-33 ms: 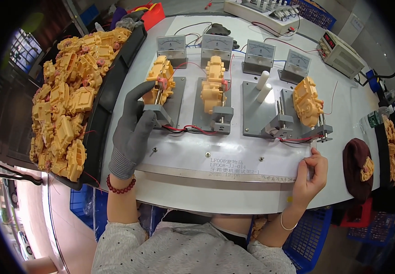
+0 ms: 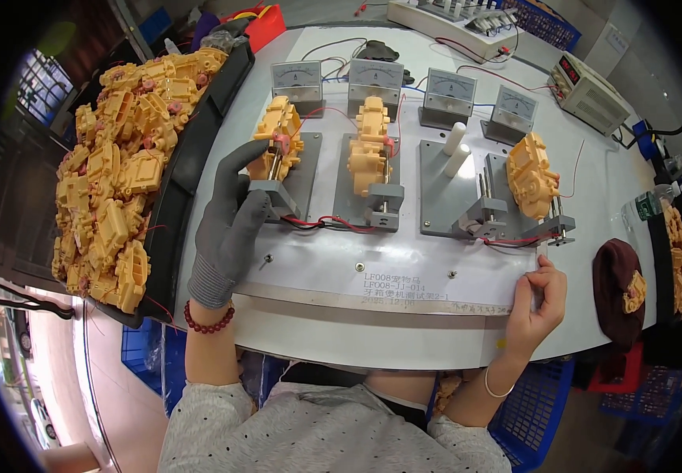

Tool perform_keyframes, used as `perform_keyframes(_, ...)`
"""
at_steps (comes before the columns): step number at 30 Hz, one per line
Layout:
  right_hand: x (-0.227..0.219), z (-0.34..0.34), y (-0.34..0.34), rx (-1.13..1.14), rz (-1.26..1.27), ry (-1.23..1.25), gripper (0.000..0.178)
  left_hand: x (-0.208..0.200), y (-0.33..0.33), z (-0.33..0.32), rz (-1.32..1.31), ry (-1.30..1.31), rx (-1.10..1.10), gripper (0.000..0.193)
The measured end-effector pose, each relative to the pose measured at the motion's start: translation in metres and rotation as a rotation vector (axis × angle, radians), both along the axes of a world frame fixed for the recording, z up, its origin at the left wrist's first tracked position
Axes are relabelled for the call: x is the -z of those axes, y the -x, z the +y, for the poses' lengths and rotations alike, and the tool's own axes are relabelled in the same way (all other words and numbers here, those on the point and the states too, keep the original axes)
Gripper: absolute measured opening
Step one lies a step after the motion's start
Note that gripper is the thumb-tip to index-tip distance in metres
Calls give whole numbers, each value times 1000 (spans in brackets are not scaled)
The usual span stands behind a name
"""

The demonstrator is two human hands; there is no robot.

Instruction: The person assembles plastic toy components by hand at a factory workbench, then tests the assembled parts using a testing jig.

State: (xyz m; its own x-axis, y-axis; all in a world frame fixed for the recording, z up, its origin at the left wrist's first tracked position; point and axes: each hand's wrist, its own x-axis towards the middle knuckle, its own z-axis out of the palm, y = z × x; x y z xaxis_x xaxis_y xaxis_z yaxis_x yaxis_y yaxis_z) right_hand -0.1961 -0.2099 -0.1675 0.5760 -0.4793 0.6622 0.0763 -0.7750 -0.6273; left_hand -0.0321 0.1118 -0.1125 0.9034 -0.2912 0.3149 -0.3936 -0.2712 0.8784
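At the far left, yellow gearboxes (image 2: 112, 177) heap a black bin (image 2: 182, 201). At centre left, the gloved left hand (image 2: 232, 229) curves finger and thumb around a mounted gearbox (image 2: 279, 118) and its grey clamp block (image 2: 278, 200); whether it squeezes cannot be told. At lower right, the bare right hand's (image 2: 540, 303) bent fingers meet a pale tab (image 2: 543, 251), grip unclear, below a tilted gearbox (image 2: 532, 177), whose red wire (image 2: 577, 172) could tear loose if snagged.

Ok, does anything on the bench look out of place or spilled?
One yellow housing lies against the maroon cloth at right, away from the big heap at left, so it may be stray. No spill shows.
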Motion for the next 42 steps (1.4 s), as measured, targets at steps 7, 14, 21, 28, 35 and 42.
perform_keyframes(7,1,-1,-2,1,-9,14,7,-1,-1,0,-31,-36,-13,54)
perform_keyframes(14,2,-4,1,19,-10,20,7,-3,2,-5,-51,-27,-1,56)
perform_keyframes(21,0,1,-1,5,-9,29,7,1,4,-1,-101,5,8,58)
perform_keyframes(28,1,5,-6,24,1,-39,8,-2,1,-6,13,111,33,60)
perform_keyframes(35,-8,12,-11,4,-4,-83,8,13,11,61,-187,-182,-187,48)
perform_keyframes(42,-17,-18,28,-87,66,-192,16,23,37,35,-137,-424,-72,27)
